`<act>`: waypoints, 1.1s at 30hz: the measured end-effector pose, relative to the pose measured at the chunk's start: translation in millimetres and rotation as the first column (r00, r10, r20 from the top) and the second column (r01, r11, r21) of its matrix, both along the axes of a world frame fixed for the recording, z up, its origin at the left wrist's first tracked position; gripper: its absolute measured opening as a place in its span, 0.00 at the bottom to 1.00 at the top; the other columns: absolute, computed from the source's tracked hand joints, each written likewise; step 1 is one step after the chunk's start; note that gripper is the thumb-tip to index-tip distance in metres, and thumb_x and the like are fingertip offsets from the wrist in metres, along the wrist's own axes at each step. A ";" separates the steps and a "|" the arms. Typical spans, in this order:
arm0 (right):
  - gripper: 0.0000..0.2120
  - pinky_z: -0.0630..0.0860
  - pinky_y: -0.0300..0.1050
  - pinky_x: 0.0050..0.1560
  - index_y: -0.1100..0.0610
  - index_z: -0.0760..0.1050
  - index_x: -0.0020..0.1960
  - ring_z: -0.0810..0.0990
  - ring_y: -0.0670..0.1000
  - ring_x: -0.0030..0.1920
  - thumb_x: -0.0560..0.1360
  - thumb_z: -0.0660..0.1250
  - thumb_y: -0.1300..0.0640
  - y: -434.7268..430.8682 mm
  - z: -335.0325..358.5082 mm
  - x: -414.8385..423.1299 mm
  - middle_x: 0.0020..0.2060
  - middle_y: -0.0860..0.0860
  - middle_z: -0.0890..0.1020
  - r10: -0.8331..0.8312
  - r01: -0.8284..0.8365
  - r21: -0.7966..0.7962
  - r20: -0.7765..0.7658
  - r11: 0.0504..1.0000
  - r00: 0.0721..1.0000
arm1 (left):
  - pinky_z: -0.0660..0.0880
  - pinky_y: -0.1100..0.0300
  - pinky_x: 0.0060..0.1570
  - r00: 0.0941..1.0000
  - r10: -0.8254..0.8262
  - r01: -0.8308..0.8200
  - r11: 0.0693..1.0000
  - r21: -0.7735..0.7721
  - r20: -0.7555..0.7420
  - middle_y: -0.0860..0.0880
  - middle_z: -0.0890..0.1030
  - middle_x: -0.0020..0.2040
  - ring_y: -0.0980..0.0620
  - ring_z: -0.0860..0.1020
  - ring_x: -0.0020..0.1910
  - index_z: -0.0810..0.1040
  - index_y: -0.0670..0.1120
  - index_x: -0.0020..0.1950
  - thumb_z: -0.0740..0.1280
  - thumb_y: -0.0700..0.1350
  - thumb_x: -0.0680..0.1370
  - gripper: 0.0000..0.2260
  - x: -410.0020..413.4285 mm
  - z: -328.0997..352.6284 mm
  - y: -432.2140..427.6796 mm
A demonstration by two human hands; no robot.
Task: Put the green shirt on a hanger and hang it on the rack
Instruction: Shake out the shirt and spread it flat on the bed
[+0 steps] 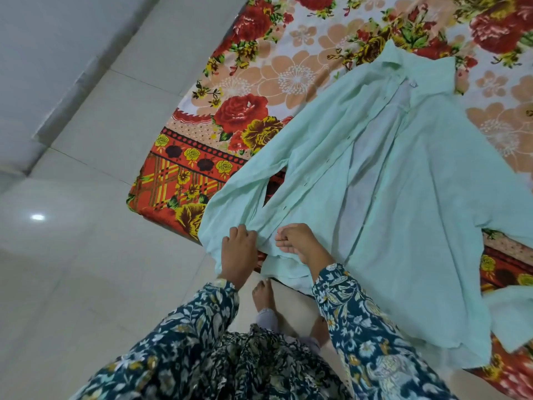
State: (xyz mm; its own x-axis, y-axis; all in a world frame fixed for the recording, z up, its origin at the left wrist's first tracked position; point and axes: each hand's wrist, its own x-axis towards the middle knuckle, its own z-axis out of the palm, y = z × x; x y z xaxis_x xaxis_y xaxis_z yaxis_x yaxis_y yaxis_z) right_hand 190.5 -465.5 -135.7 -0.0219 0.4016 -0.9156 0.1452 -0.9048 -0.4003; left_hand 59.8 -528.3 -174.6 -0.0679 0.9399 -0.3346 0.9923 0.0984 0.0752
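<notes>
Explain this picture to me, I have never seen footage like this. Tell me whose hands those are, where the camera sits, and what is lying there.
There is no machine here: a person wears a camera on the head, looking down at their own two bare hands. A light green shirt lies spread open on a floral bedsheet, collar at the far end. The left hand and right hand both take hold of the fabric at its near hem. Below are patterned sleeves, bare feet and a tiled floor. No hanger or rack shows.

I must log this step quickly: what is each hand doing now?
Left hand: closed on the hem of the green shirt.
Right hand: fingers curled, resting on the same hem; a firm grip cannot be told.
</notes>
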 end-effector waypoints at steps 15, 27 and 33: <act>0.16 0.71 0.52 0.60 0.67 0.71 0.62 0.72 0.52 0.51 0.75 0.64 0.65 8.7 21.8 14.1 0.51 0.52 0.72 -0.403 0.368 0.285 0.073 0.885 0.912 | 0.68 0.53 0.58 0.798 0.352 -0.399 0.917 -0.007 0.489 0.42 0.70 0.62 0.43 0.67 0.62 0.72 0.41 0.61 0.67 0.42 0.74 0.17 -14.8 22.1 29.5; 0.17 0.81 0.43 0.45 0.60 0.81 0.49 0.85 0.50 0.43 0.61 0.74 0.57 -13.3 54.2 139.4 0.43 0.53 0.86 -0.347 0.463 0.228 -0.410 0.856 0.844 | 0.71 0.62 0.19 0.615 0.650 -0.541 0.760 -0.361 0.446 0.42 0.79 0.28 0.53 0.76 0.19 0.74 0.28 0.49 0.60 0.37 0.78 0.10 -59.7 33.3 111.3; 0.08 0.82 0.41 0.39 0.61 0.82 0.45 0.85 0.49 0.39 0.66 0.69 0.62 -15.7 58.7 150.2 0.40 0.53 0.86 -0.346 0.487 0.204 -0.482 0.849 0.805 | 0.70 0.62 0.19 0.494 0.747 -0.531 0.664 -0.526 0.445 0.40 0.76 0.32 0.49 0.75 0.22 0.71 0.36 0.45 0.61 0.38 0.78 0.05 -52.3 30.3 126.6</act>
